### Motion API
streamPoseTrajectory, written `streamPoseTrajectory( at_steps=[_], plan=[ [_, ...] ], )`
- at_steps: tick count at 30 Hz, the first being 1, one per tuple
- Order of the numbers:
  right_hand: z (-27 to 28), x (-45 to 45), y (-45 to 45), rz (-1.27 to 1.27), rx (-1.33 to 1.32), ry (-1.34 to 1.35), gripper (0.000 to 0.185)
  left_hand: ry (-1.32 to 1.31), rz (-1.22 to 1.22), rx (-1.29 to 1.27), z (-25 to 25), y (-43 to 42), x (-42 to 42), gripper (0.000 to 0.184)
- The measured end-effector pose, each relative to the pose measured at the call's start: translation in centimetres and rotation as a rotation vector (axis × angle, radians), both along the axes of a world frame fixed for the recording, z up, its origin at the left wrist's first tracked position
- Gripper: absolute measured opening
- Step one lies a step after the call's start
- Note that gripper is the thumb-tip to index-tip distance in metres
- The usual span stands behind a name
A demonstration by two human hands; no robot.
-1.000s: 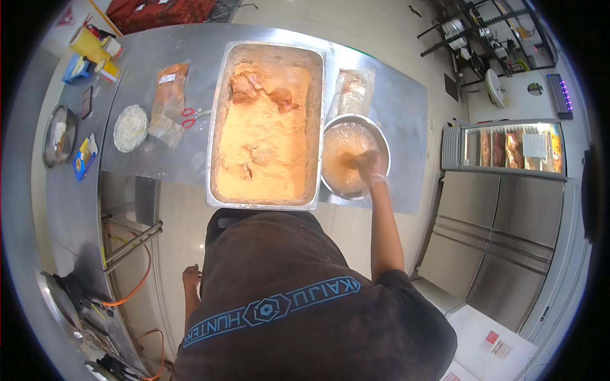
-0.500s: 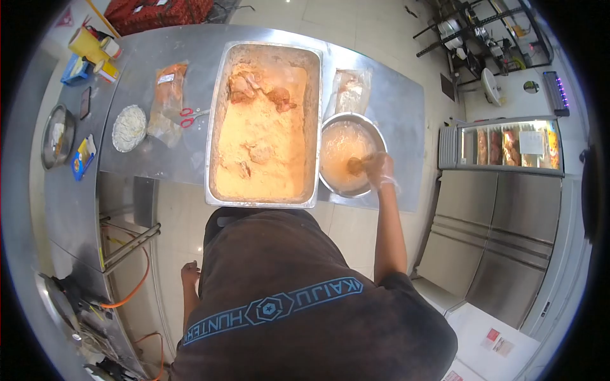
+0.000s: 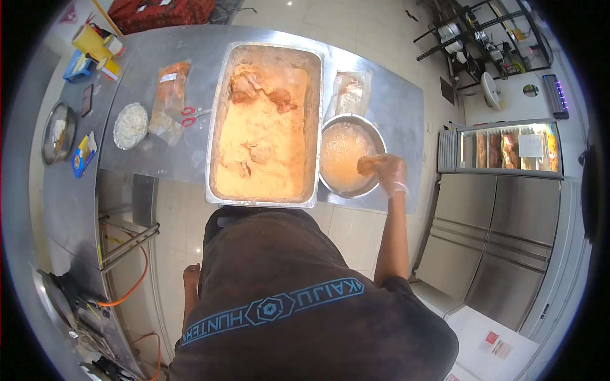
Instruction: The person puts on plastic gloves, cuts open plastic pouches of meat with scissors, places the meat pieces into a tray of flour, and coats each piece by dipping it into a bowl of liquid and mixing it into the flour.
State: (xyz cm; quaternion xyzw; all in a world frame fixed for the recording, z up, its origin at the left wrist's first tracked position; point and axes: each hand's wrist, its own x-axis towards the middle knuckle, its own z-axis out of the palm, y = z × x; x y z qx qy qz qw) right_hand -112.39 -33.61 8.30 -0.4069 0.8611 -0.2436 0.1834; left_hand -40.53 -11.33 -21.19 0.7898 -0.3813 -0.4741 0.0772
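My right hand (image 3: 391, 171), in a clear plastic glove, holds a wet, coated piece of meat (image 3: 366, 166) over the right side of a round metal bowl (image 3: 383, 141). Cloudy orange liquid (image 3: 341, 155) fills much of that bowl. Just left of it stands a deep metal tray (image 3: 319, 127) of orange flour (image 3: 264, 168), with several meat pieces (image 3: 279, 98) lying partly coated in it. My left hand (image 3: 192, 274) hangs low beside my body, its fingers curled and too small to read clearly.
Behind the bowl lies a plastic bag (image 3: 351, 92). Left of the tray are red-handled scissors (image 3: 189, 116), a bag of orange powder (image 3: 171, 89) and a bowl of white flour (image 3: 131, 126). Another metal bowl (image 3: 60, 133) and a phone (image 3: 87, 100) sit farther left. A display fridge (image 3: 508, 149) stands right.
My right hand has moved right and lifted out of the liquid toward the bowl's right rim, and the meat piece now shows in its fingers. My left hand stays low.
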Motion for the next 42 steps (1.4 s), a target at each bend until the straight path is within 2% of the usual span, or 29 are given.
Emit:
streamPoseTrajectory(
  at_steps=[4, 7, 10, 15, 20, 22, 24, 25, 27, 30, 33, 36, 37, 40, 42],
  plan=[
    [-0.7, -0.9, 0.4, -0.002, -0.102, 0.011, 0.017, -0.121, -0.169, -0.012, -1.8, 1.8, 1.4, 0.037],
    [0.8, -0.3, -0.2, 0.058, -0.104, -0.388, 0.015, 0.006, 0.043, 0.026, 0.8, 1.1, -0.2, 0.035],
    [4.3, 3.0, -2.3, 0.067, -0.052, -0.235, 0.014, 0.038, 0.136, 0.108, 3.7, -0.7, -2.1, 0.034],
    [7.0, 7.7, -9.3, 0.239, -0.069, -0.235, 0.016, 0.091, 0.177, 0.060, 3.0, -1.1, -2.3, 0.034],
    [-1.1, 9.3, -17.9, 0.250, -0.431, -0.592, 0.024, 0.047, 0.185, 0.047, 4.5, -2.0, -3.1, 0.035],
    [-9.4, 7.7, -20.0, 0.483, -0.462, -0.046, 0.025, 0.028, 0.213, 0.044, 4.5, -1.9, -3.0, 0.036],
    [-11.1, 9.5, -20.5, 0.577, -0.431, 0.253, 0.024, -0.009, 0.226, 0.062, 5.2, -1.1, -3.3, 0.036],
    [-10.6, 12.4, -19.7, 0.566, -0.386, 0.274, 0.025, 0.006, 0.248, 0.030, 5.1, -0.3, -3.2, 0.037],
    [-9.1, 17.1, -19.7, 0.752, 0.234, 0.348, 0.021, 0.038, 0.289, -0.028, 4.1, 2.6, -3.2, 0.040],
    [-14.6, 19.9, -20.0, 0.862, -0.149, 0.157, 0.017, -0.165, 0.055, -0.011, -2.9, 9.3, -0.4, 0.043],
    [-18.8, 21.6, -23.6, 1.111, -0.188, 0.446, 0.022, -0.142, 0.122, -0.021, -5.4, 13.4, 0.4, 0.043],
    [-15.0, 24.3, -24.8, 1.417, 0.295, 0.746, 0.018, -0.063, 0.258, -0.062, -5.8, 15.4, 0.3, 0.043],
    [-14.4, 24.7, -25.2, 1.472, 0.385, 0.786, 0.017, -0.046, 0.292, -0.071, -6.0, 15.7, 0.3, 0.043],
    [-13.5, 23.8, -25.3, 1.495, 0.366, 0.802, 0.017, -0.037, 0.336, -0.081, -5.7, 16.0, 0.3, 0.044],
    [-13.1, 22.0, -25.1, 1.467, 0.280, 0.770, 0.017, -0.150, 0.225, 0.005, -4.8, 14.8, 0.1, 0.043]
  ],
)
